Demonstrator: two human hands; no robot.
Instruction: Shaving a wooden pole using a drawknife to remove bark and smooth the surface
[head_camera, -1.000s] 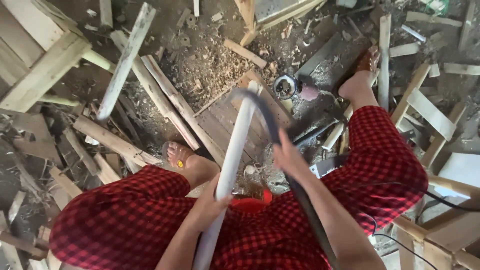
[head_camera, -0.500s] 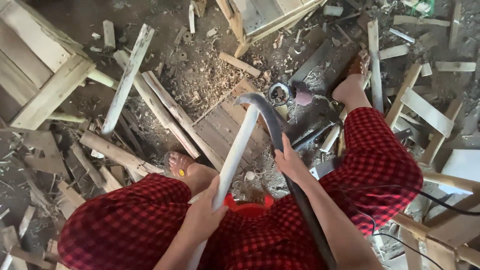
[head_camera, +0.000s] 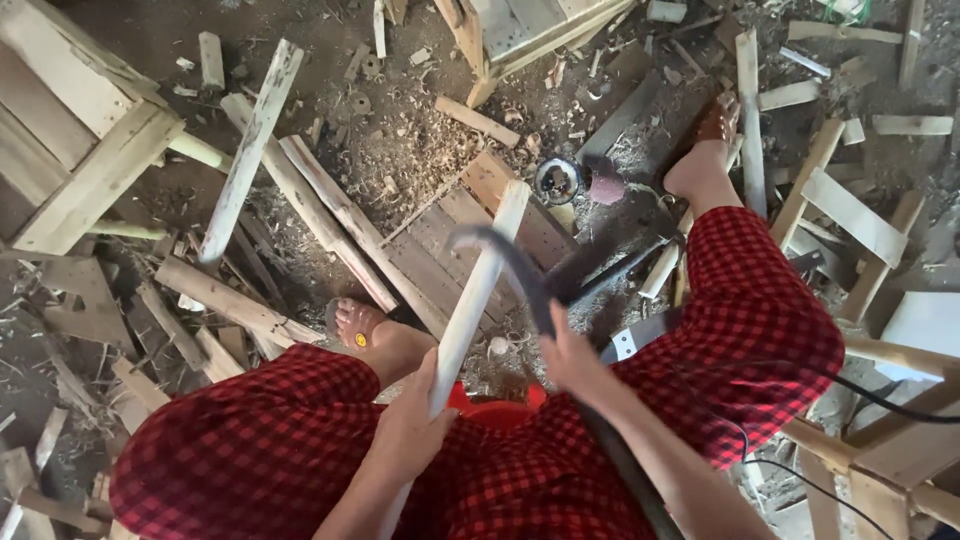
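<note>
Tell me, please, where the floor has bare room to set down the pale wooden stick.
Barest is the dark dirt floor at the top, between the pale wooden frame and the wooden pallet. Around both feet, offcuts and shavings crowd everything.

My right hand has drawn the curved blade down the pale wooden stick (from tip toward mid-length), nearer my left hand.

Curved blade motion-blurred
</note>
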